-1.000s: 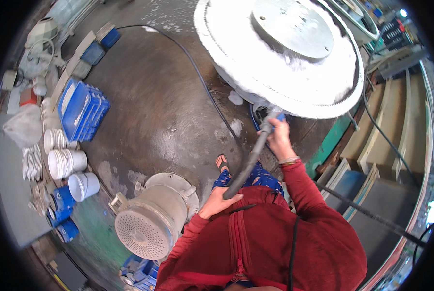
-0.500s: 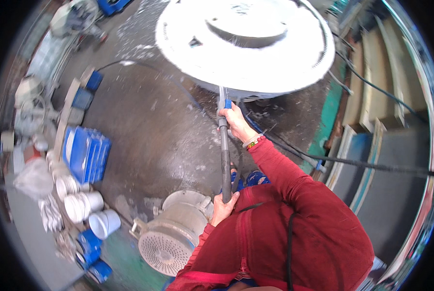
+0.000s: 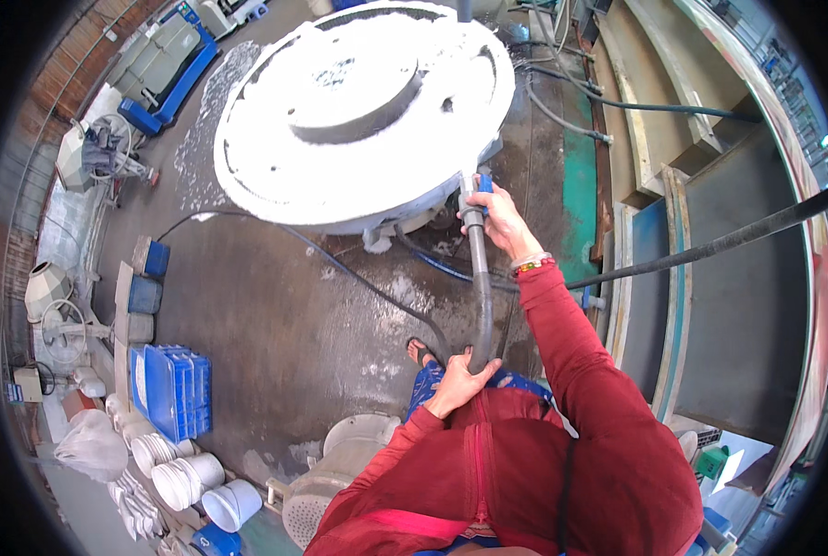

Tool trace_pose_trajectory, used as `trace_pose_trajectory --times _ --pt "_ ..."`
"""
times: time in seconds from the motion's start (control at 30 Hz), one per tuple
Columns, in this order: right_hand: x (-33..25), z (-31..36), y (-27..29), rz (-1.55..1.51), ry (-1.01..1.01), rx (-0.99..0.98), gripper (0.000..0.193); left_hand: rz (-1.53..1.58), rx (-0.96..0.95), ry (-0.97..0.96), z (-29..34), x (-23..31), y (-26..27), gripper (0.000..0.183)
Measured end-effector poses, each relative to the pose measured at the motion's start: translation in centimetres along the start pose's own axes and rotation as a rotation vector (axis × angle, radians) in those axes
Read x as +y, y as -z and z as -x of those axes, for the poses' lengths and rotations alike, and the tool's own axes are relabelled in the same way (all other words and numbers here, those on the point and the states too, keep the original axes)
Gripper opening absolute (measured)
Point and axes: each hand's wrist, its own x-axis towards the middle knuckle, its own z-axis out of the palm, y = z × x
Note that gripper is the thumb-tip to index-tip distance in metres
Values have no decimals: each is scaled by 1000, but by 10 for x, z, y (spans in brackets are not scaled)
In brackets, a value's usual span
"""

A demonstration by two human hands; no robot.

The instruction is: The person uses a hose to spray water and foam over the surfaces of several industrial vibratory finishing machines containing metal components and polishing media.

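A dark grey hose (image 3: 482, 296) runs upward in front of my body, ending in a grey valve fitting with a blue lever (image 3: 484, 183). My right hand (image 3: 504, 222) is closed round the hose just below that valve. Lower down, by my waist, my left hand (image 3: 462, 385) grips the bent part of the hose. Beyond the valve stands a large round machine (image 3: 340, 190), its top thick with white foam around a raised central drum (image 3: 354, 102). The valve's tip lies at the machine's near right edge in the picture. Any water leaving it cannot be made out.
Wet dark floor (image 3: 275, 306) surrounds my sandalled feet, with another hose (image 3: 358, 278) lying across it. Blue crates (image 3: 170, 394) and white buckets (image 3: 187, 479) line the left. A perforated metal drum (image 3: 317, 505) stands close at lower left. Metal-sided tanks (image 3: 738, 306) fill the right.
The view has shifted, so the machine appears further left. The hose has swung right in the picture with both hands on it, and it now bends near my left hand.
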Motion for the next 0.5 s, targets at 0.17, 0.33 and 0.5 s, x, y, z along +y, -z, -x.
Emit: trace_pose_trajectory --times 0.17,0.33,0.5 --pt "-52 13 42 -27 128 -30 53 -80 -180 -67 -38 21 -38 34" --pt "-51 -20 91 -10 -21 29 46 -25 -361 138 -74 23 -64 35" --pt "-109 -49 91 3 71 -53 52 -5 -296 62 -131 52 -86 35"
